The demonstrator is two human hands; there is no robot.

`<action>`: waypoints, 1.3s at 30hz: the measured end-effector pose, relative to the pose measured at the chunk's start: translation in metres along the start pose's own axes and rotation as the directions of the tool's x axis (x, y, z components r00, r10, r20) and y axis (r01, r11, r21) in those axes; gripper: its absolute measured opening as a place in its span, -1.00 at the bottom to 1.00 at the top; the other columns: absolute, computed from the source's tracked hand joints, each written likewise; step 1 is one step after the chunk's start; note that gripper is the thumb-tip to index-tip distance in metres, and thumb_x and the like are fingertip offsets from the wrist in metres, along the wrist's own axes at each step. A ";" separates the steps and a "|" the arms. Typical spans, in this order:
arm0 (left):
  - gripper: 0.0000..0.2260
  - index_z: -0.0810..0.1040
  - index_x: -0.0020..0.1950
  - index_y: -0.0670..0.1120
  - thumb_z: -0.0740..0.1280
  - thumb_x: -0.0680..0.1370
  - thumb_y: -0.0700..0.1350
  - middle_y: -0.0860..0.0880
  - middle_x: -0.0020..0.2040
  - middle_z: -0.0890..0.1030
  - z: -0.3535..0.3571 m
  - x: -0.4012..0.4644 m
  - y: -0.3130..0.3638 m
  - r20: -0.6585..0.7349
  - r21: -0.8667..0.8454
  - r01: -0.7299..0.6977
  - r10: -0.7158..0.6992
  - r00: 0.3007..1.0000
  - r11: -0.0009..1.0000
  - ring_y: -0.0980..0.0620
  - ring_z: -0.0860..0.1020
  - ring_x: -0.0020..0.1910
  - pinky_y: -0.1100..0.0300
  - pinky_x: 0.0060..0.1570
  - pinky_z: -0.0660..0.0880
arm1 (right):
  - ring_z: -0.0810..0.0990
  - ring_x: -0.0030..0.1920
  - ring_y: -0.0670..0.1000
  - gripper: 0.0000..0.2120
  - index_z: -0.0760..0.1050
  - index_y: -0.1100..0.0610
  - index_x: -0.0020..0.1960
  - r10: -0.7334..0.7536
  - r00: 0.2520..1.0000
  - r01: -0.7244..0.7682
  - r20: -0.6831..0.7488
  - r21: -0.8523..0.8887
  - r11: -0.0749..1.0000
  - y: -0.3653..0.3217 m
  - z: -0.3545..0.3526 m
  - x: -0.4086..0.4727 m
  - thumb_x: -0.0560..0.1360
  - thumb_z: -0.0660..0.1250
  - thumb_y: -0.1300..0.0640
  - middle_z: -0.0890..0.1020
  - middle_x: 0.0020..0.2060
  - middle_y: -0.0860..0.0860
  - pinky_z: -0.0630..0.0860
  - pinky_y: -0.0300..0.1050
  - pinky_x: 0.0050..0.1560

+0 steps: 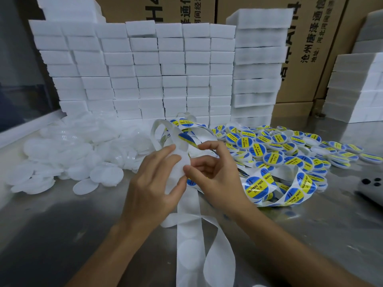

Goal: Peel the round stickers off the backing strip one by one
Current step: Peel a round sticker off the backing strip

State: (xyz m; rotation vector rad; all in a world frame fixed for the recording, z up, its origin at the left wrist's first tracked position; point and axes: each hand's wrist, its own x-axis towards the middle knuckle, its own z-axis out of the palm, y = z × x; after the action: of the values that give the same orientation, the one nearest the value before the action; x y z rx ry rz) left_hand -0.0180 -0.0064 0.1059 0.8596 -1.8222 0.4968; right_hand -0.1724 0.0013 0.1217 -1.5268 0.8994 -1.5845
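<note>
A long white backing strip (pixel 189 241) runs from the bottom of the view up between my hands and loops over the table. Further along it carries round blue-and-yellow stickers (pixel 255 184). My left hand (pixel 154 183) holds a white plastic lid (pixel 179 164) together with the strip, thumb on the near side. My right hand (pixel 215 172) pinches the edge of one blue-and-yellow sticker (pixel 187 137) that is lifting off the strip just above the lid. The lower stretch of strip shows only bare round outlines.
A heap of plain white lids (pixel 68 156) lies at the left. Several labelled lids (pixel 290 146) pile up at the right. Stacked white foam blocks (pixel 145 69) and cardboard boxes (pixel 310 48) wall off the back. A grey phone (pixel 371 187) lies at the right edge.
</note>
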 end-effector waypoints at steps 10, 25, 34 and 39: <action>-0.67 0.61 0.07 -0.14 0.48 0.32 -0.23 -0.18 -0.03 0.71 0.000 0.008 -0.008 0.486 -0.767 0.638 -0.713 0.505 -0.071 -0.08 0.70 -0.14 0.19 -0.17 0.61 | 0.69 -0.10 0.23 -0.67 0.43 0.10 0.10 0.053 0.997 -0.051 -0.063 0.042 0.998 -0.008 -0.007 0.002 0.46 0.44 0.37 0.70 -0.17 0.20 0.63 0.09 0.00; -0.85 0.73 -0.19 -0.11 0.49 0.27 -0.23 -0.18 -0.09 0.72 0.003 0.004 -0.017 0.598 -0.731 0.641 -0.671 0.438 -0.233 -0.07 0.71 -0.12 0.22 -0.19 0.62 | 0.60 -0.29 -0.11 -0.82 0.70 0.03 -0.26 0.274 0.953 -0.227 -0.131 0.294 0.928 -0.011 -0.031 0.019 0.50 0.43 0.18 0.66 -0.31 -0.03 0.55 -0.20 -0.17; -0.68 0.62 0.00 -0.23 0.48 0.26 -0.22 -0.20 -0.07 0.71 0.001 0.007 -0.012 0.606 -0.716 0.665 -0.659 0.444 -0.211 -0.10 0.71 -0.10 0.22 -0.21 0.62 | 0.65 -0.32 -0.15 -0.95 0.70 0.07 -0.14 0.204 0.978 -0.204 -0.051 0.002 0.979 -0.004 -0.018 0.011 0.47 0.48 0.19 0.74 -0.25 -0.02 0.53 -0.37 -0.27; -0.66 0.61 0.01 -0.25 0.48 0.25 -0.22 -0.21 -0.08 0.71 0.000 0.008 -0.010 0.604 -0.714 0.665 -0.672 0.429 -0.218 -0.09 0.71 -0.13 0.22 -0.23 0.61 | 0.68 -0.27 -0.12 -0.98 0.69 0.11 -0.12 0.221 0.974 -0.222 -0.057 -0.015 0.975 -0.003 -0.016 0.010 0.46 0.48 0.19 0.74 -0.24 -0.04 0.54 -0.36 -0.26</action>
State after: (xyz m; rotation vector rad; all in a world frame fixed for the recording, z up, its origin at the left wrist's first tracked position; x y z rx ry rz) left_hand -0.0127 -0.0157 0.1130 0.7723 -0.9105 -1.3074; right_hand -0.1890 -0.0064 0.1286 -1.3503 1.0810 -1.4647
